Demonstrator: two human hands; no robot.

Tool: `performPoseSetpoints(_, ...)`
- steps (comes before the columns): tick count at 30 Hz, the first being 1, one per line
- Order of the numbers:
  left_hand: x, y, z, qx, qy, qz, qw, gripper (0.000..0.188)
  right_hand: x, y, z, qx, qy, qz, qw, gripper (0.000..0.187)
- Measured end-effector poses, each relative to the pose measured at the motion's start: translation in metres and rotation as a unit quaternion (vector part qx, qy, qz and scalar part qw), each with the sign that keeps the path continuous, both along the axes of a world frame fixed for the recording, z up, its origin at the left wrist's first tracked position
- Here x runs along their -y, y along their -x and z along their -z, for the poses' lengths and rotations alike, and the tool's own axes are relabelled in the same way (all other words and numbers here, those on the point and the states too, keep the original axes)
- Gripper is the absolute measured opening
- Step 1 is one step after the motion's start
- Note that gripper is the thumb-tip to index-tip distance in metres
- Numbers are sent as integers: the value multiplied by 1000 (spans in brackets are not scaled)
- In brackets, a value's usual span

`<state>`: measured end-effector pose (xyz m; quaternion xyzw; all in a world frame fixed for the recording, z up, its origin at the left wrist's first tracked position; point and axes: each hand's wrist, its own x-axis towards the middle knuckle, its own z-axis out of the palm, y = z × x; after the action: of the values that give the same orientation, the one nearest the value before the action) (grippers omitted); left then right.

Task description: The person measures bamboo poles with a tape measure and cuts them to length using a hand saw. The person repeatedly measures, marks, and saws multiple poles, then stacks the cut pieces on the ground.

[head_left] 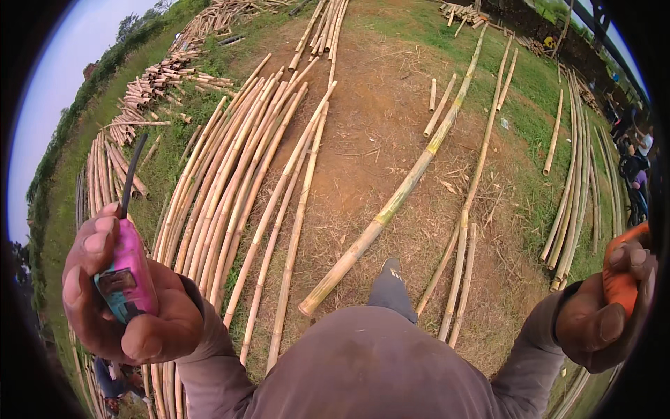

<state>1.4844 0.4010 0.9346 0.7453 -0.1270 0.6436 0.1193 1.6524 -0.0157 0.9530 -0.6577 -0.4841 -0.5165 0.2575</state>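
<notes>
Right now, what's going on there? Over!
Left hand: gripping pink-and-teal object. Right hand: gripping orange object. Long bamboo pole lies slantwise ahead.

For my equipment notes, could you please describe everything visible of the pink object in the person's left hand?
The pink object is smooth and plastic-looking, with teal along its lower left and a dark rectangular panel. A slim black rod rises above it; attachment is unclear. It leans slightly left, gripped in the left hand, whose fingers partly cover it.
</notes>
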Motion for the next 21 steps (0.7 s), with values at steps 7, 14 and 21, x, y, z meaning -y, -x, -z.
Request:
performPoseSetpoints(7, 67, -164, 222, -376, 718, 234, 537, 42, -89, -195, 154, -401, -42, -35, 914, 26)
performPoseSetpoints(14, 84, -302, 283, -441, 682, 328, 483, 39, -159, -236, 259, -661, 86, -154, 730, 21)
performPoseSetpoints(21, 21, -399, 288, -497, 435, 260, 705, 46, -236, -337, 283, -772, 96, -178, 602, 22)
